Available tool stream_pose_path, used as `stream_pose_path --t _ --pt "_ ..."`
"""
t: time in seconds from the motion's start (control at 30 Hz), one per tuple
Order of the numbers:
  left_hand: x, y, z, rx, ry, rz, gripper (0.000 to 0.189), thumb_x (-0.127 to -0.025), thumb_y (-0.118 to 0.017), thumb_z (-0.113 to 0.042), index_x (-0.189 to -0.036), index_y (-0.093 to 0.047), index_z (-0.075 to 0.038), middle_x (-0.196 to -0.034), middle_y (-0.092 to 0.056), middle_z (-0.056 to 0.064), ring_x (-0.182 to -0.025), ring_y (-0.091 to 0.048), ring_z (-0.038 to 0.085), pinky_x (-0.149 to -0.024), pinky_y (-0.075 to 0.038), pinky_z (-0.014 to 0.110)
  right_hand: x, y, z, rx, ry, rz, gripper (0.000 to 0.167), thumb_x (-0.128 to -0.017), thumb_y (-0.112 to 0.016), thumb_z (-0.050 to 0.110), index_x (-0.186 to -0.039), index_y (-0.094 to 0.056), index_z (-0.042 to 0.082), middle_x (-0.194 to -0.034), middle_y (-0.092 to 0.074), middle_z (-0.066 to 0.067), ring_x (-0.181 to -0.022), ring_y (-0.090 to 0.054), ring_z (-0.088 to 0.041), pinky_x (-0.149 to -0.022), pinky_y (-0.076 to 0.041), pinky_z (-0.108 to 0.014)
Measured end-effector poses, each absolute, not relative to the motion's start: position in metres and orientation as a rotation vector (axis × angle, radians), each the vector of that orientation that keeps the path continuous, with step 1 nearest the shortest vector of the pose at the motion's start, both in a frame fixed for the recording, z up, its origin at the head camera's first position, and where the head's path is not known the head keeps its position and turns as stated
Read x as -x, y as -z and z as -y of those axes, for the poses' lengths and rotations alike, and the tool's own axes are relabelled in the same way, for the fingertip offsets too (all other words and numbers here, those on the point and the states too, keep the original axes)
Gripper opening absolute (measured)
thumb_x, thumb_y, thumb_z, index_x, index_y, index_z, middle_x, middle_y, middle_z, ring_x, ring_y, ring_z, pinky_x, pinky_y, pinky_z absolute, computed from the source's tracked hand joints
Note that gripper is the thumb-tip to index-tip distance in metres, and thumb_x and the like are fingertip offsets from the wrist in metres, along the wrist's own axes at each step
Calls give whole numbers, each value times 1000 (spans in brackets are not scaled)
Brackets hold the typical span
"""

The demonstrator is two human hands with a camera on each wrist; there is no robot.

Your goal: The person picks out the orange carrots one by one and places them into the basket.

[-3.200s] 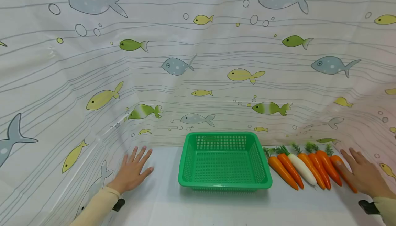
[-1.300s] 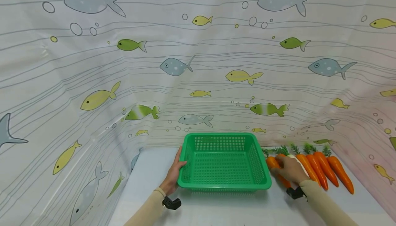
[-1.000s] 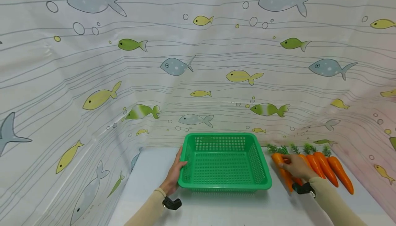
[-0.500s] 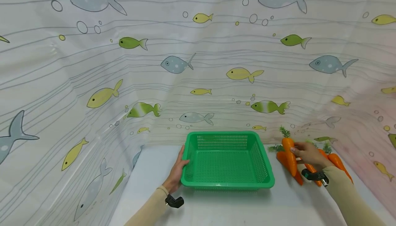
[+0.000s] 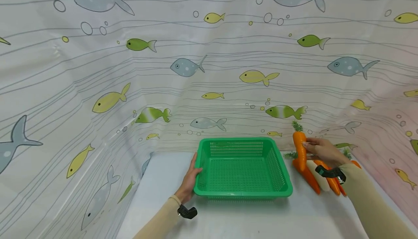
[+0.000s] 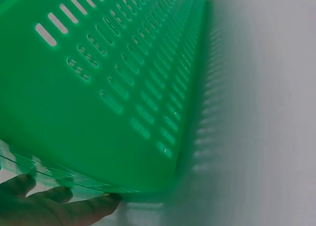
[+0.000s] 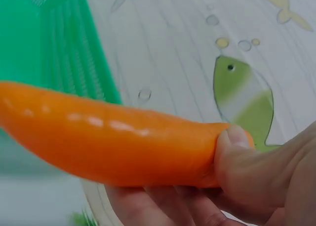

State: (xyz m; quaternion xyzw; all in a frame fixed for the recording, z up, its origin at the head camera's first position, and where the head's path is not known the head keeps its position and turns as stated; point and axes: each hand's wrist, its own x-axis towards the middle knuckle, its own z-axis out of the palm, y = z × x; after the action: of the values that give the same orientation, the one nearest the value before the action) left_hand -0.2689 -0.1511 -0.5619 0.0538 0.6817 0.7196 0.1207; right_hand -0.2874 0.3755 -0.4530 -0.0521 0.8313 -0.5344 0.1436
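My right hand [image 5: 324, 151] holds an orange carrot [image 5: 300, 150] off the table, just right of the green plastic basket [image 5: 243, 194]. In the right wrist view the thumb presses near the carrot's thick end and the fingers lie beneath it. Green leaves top the raised carrot in the head view. My left hand [image 5: 189, 182] grips the basket's left side, its thumb over the rim and its fingers along the outer wall. Left wrist fingers [image 6: 94, 208] show against the slotted wall. Inside the basket only its slotted floor shows.
Right of the basket lie another carrot [image 5: 308, 177], a white radish [image 5: 321, 179] and more carrots, partly hidden by my right hand and sleeve. A fish-patterned sheet [image 5: 228, 57] rises behind and at both sides of the white table [image 5: 235, 221].
From flat beside the vegetables, my right hand came to the row, took the leftmost carrot and raised it. My left hand moved in to the basket's side; the basket has shifted slightly right.
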Motion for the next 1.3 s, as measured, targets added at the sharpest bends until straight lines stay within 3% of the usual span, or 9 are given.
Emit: stream_pose_path --t 0.17,0.3,0.5,0.63,0.9,1.13,1.3 --pt "269 560 148 -158 -2109 -1985 73 -111 -34 -18 -172 1 -38 -181 7 -3 -166 9 32 -131 -1 63 298 456 -359 212 1675 -2206 81 -116 -40 34 -163 6 -14 -164 -21 -44 -135 -58 -26 -107 -57 -43" --pt "267 562 145 -159 -2103 -1975 74 -111 -35 -19 -172 2 -37 -181 7 -2 -166 8 33 -131 -2 65 304 461 -343 221 1742 -2106 82 -116 -43 35 -166 6 -7 -164 -28 -38 -130 -59 -16 -110 -55 -45" --pt "266 564 141 -157 -2086 -1979 74 -111 -36 -19 -171 2 -39 -181 8 -2 -166 7 34 -131 -4 65 315 466 -325 250 1745 -2054 75 -115 -44 34 -165 -11 -10 -140 -57 -13 -118 -65 -14 -103 -59 -38" --pt "266 565 141 -153 -2093 -1983 74 -111 -36 -19 -172 1 -38 -181 7 -4 -166 9 32 -131 -2 64 322 471 -311 237 1783 -1997 63 -115 -44 32 -159 -27 -11 -123 -62 -5 -110 -67 -15 -96 -61 -32" --pt "264 565 139 -154 -2093 -1999 73 -111 -37 -22 -172 1 -38 -181 6 -2 -166 9 33 -130 -1 65 333 483 -281 161 1896 -1841 40 -113 -42 22 -144 -45 -4 -116 -61 -9 -102 -72 -22 -90 -64 -33" --pt "265 568 140 -182 -2096 -2018 59 -116 -23 -36 -171 -1 -41 -181 6 -6 -166 12 31 -130 4 64 343 497 -252 214 1806 -1848 55 -113 -43 26 -155 -34 -8 -123 -61 -12 -107 -71 -22 -89 -63 -30" --pt "267 569 142 -201 -2105 -2014 58 -117 -20 -35 -171 -1 -40 -180 8 -6 -166 13 30 -130 3 64 349 505 -234 242 1802 -1827 58 -113 -46 28 -157 -33 -7 -127 -60 -12 -111 -71 -22 -95 -62 -33"
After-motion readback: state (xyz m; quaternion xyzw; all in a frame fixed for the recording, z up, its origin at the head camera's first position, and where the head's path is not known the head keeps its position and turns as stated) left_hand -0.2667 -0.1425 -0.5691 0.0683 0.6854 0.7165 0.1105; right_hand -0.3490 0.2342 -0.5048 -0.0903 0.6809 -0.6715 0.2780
